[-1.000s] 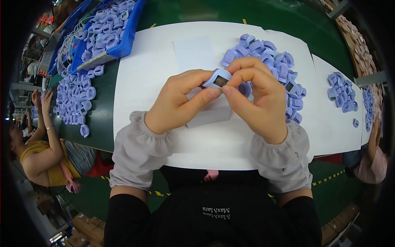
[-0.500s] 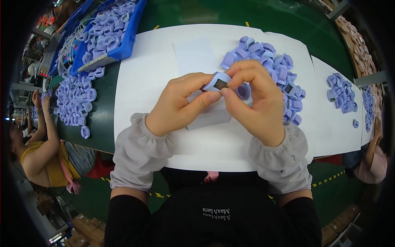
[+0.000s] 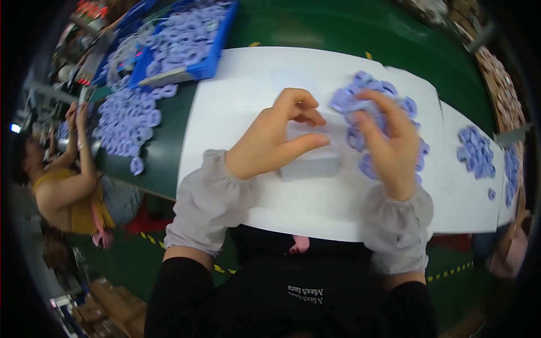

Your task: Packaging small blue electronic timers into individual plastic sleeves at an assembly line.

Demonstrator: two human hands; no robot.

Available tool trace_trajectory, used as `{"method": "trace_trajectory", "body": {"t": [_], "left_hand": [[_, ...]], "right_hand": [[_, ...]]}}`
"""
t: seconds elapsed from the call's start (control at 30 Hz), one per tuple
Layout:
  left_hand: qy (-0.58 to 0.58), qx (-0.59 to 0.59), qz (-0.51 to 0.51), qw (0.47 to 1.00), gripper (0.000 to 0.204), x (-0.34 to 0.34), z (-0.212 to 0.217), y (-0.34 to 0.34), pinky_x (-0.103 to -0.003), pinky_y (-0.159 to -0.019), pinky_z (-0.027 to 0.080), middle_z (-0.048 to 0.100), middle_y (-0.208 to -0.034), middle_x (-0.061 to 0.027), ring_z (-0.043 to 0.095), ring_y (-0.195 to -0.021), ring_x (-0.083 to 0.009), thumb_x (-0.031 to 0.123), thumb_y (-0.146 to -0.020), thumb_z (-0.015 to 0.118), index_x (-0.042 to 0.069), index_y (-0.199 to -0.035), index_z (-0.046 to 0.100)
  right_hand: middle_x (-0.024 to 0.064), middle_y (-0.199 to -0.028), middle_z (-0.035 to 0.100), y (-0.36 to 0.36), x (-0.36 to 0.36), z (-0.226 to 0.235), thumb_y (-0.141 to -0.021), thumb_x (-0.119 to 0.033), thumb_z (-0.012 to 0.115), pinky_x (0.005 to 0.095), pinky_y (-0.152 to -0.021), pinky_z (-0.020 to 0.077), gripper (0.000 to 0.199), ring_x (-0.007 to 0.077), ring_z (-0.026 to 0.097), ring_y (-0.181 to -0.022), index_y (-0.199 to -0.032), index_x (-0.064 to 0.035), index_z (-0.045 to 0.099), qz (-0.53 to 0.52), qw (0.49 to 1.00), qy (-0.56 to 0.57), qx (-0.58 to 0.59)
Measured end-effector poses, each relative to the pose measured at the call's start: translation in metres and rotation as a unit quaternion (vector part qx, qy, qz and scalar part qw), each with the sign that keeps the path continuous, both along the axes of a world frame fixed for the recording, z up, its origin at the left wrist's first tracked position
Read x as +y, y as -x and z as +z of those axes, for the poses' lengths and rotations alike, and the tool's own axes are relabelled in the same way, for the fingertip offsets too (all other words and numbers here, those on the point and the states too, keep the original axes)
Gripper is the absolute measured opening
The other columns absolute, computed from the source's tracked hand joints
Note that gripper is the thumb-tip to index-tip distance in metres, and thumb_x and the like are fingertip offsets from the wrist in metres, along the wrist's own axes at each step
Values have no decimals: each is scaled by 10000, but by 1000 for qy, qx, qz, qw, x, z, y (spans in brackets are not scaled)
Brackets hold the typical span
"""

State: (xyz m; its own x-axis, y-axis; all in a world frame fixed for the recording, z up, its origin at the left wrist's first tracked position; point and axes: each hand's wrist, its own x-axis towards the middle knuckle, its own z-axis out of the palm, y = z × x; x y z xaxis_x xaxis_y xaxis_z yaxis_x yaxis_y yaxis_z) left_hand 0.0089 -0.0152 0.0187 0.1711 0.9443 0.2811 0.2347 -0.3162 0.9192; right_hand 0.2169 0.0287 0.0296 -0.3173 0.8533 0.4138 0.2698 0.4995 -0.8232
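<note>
My left hand (image 3: 279,132) hangs over the white-covered table with its thumb and fingers apart and nothing between them. Below its fingertips lies a pale, box-like white block (image 3: 310,169). My right hand (image 3: 391,143), smeared by motion, is over a pile of lavender ring-shaped gadgets (image 3: 414,107). A lavender ring-shaped gadget (image 3: 369,107) shows between its thumb and forefinger, though blur hides its details. The hand covers part of the pile.
At the upper left stands a blue bin (image 3: 211,65) full of similar gadgets. More lie heaped on the dark green table (image 3: 174,138) beside a co-worker (image 3: 70,191). A smaller lavender heap (image 3: 475,152) sits on the white sheet to the right.
The left hand has let go of the lavender gadget that both hands held, and its fingers have spread. My right hand has moved right, over the pile. The whole view has shifted.
</note>
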Motion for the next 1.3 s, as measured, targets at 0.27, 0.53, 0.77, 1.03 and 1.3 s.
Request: {"method": "trace_trajectory", "body": {"t": [0.27,0.53,0.77,1.03,1.3], "left_hand": [[-105,262,324,903,249,4,-19,125,-352,-759,488,653,-904,-148,629,-827,-263,190,-797,739,-1,-931,650],[-57,546,456,701,188,-7,-38,250,-473,-722,471,609,-867,-146,584,-827,-377,208,-783,717,104,-937,693],[19,165,276,947,160,16,-4,143,-258,-728,494,673,-876,-83,629,-785,-142,69,-863,627,-13,-996,663],[113,-94,-56,988,181,4,22,5,-286,-827,506,667,-1009,-111,641,-946,-174,-41,-877,571,-40,-1045,641],[261,-294,-36,919,241,8,-7,-1,-291,-832,517,655,-1022,-154,651,-946,-207,73,-904,567,-2,-1132,549]], "right_hand": [[160,-1259,571,-34,24,-11,-856,-333,671,474,-1060,278,434,328,489,-1211,-1195,-68,622,-125,918,-159,-341],[84,-1235,583,-18,22,-6,-892,-396,630,606,-1071,138,477,310,458,-1244,-1253,-89,574,-219,919,-221,-244],[124,-1195,605,-16,12,-7,-802,-104,711,360,-1003,351,395,288,537,-1138,-1172,-17,608,-70,947,-272,-153],[140,-1348,505,6,4,-11,-742,-34,735,388,-988,390,457,300,487,-1207,-1185,-61,625,239,963,-122,-22],[123,-1330,530,12,-1,-14,-765,-45,724,371,-979,407,435,290,515,-1186,-1185,-42,608,187,980,-70,4]]}}
